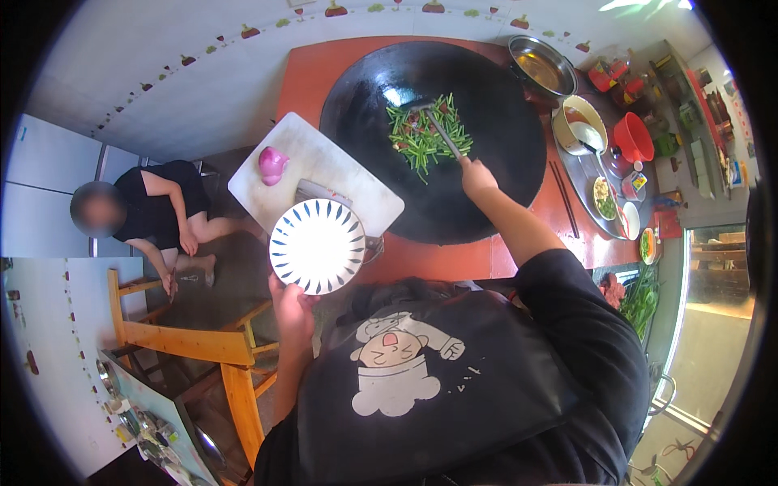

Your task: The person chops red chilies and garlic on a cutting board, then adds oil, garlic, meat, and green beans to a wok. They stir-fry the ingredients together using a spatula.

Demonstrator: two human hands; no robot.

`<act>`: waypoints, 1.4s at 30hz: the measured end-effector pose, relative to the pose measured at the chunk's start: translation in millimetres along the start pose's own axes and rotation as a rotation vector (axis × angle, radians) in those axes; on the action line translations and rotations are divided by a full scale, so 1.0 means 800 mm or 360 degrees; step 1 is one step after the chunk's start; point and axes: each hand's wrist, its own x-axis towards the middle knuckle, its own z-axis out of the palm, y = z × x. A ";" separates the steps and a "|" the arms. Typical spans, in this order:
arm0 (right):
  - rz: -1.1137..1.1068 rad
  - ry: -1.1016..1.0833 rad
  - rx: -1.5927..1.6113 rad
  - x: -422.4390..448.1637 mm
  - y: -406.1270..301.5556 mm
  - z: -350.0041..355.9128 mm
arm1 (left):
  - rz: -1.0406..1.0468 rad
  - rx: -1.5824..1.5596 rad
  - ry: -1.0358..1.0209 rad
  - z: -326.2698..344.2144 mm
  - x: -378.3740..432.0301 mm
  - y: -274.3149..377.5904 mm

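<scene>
My right hand (pixel 478 178) grips the handle of a metal wok spatula (pixel 445 135), its blade among cut green vegetable stems with reddish-brown pieces (pixel 428 146) in a large black wok (pixel 498 194). In my left hand (pixel 293 304) is a white plate with blue petal marks on its rim (pixel 317 246), held level by the lower edge; its bright middle shows no food. Partly behind the plate lies a white cutting board (pixel 358 203), bearing a piece of purple onion (pixel 273 166) and a cleaver (pixel 323 191) that the plate partly covers.
Right of the wok are chopsticks (pixel 564 199), a steel pot (pixel 543 65), a cream pot with a ladle (pixel 579 124), a red pan (pixel 633 136) and a dish of chopped garlic and greens (pixel 604 198). A seated person (pixel 158 209) and a wooden chair (pixel 182 340) are at left.
</scene>
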 end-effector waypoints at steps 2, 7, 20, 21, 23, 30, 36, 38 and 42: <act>-0.0039 -0.0103 0.0005 -0.045 0.006 0.002 | -0.0053 0.0019 -0.0029 -0.006 0.004 -0.005; 0.0175 -0.0136 0.0563 -0.144 0.053 -0.084 | -0.0074 -0.0074 -0.0115 0.000 0.009 -0.010; 0.0015 -0.1462 -0.0357 -0.024 0.011 -0.260 | -0.0148 -0.0291 -0.0055 0.002 0.004 -0.020; 0.0091 -0.1246 0.0031 -0.013 0.034 -0.219 | -0.0170 -0.0277 -0.0063 0.001 0.003 -0.018; 0.0136 -0.1016 0.0340 -0.001 0.045 -0.182 | -0.0153 -0.0285 -0.0039 -0.004 0.000 -0.018; 0.0367 -0.1548 0.0361 -0.059 0.030 -0.277 | -0.0037 -0.0259 0.0104 -0.007 -0.004 -0.022; 0.0225 -0.0972 0.0819 0.001 0.029 -0.100 | -0.0023 -0.0281 0.0056 0.014 -0.005 -0.008; 0.0258 -0.0767 0.0826 0.013 0.026 -0.087 | -0.0037 -0.0267 0.0109 0.026 -0.016 0.008; 0.0201 -0.0992 0.0532 -0.008 0.044 -0.185 | -0.0050 -0.0251 0.0125 0.002 -0.015 -0.009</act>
